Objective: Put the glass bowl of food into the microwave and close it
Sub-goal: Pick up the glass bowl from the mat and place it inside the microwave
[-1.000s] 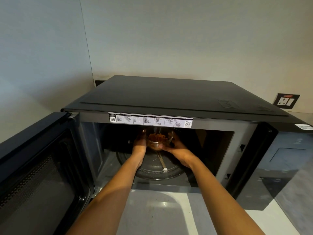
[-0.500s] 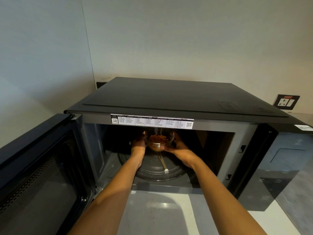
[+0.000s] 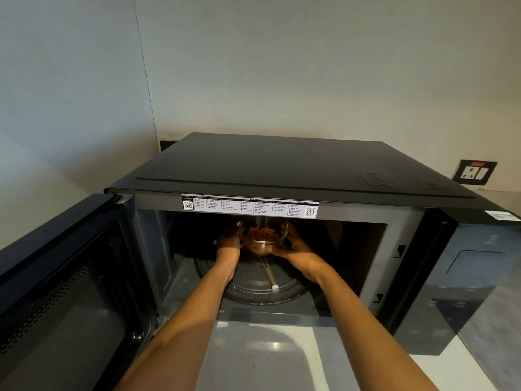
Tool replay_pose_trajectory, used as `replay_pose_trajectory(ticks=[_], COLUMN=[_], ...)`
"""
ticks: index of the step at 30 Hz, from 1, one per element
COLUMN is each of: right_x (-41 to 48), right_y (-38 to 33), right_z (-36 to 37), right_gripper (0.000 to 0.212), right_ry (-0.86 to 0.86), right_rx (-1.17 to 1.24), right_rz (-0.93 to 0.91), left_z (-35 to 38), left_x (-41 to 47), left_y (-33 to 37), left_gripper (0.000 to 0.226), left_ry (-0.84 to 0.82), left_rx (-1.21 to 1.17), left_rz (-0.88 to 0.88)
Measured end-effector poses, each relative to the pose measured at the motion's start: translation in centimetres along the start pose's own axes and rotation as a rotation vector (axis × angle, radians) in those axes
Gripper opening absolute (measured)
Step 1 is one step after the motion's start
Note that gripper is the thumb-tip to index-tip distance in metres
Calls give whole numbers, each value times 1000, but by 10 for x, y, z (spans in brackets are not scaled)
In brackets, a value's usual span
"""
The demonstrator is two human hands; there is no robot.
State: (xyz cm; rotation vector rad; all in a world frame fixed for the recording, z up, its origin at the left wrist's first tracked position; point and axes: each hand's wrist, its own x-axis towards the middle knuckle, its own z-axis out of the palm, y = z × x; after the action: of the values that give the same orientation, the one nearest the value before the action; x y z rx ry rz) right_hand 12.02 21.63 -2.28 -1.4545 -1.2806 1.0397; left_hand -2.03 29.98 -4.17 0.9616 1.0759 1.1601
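A small glass bowl (image 3: 263, 235) of orange-brown food is inside the black microwave (image 3: 282, 170), over the middle of the glass turntable (image 3: 262, 286). My left hand (image 3: 229, 244) grips its left side and my right hand (image 3: 296, 249) cups its right side and base. Both forearms reach in through the opening. Whether the bowl rests on the turntable or hangs just above it is not clear. The microwave door (image 3: 64, 283) is swung wide open to the left.
A white counter (image 3: 262, 354) runs under my arms in front of the microwave. A wall socket (image 3: 475, 173) sits at the right behind it. The microwave's glossy control panel (image 3: 465, 277) fills the right side. Plain walls stand behind and to the left.
Both hands and the bowl have stayed in about the same spot inside the cavity, sinking only slightly. My view has tilted up a little.
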Motion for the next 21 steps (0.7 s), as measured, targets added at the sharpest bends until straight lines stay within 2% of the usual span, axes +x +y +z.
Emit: replay_pose_trajectory(ticks=[11, 16, 21], right_x=[4, 3, -3], right_y=[6, 9, 12], right_z=[-1, -2, -3], right_gripper=[72, 81, 74], right_ry=[5, 21, 64], right_rx=[-1, 34, 40], right_rz=[-38, -62, -79], left_z=[1, 2, 3], left_x=[-2, -6, -20], left_y=[3, 7, 5], left_gripper=[31, 38, 38], left_ry=[44, 61, 72], left_rx=[14, -38, -79], left_rz=[-36, -47, -40])
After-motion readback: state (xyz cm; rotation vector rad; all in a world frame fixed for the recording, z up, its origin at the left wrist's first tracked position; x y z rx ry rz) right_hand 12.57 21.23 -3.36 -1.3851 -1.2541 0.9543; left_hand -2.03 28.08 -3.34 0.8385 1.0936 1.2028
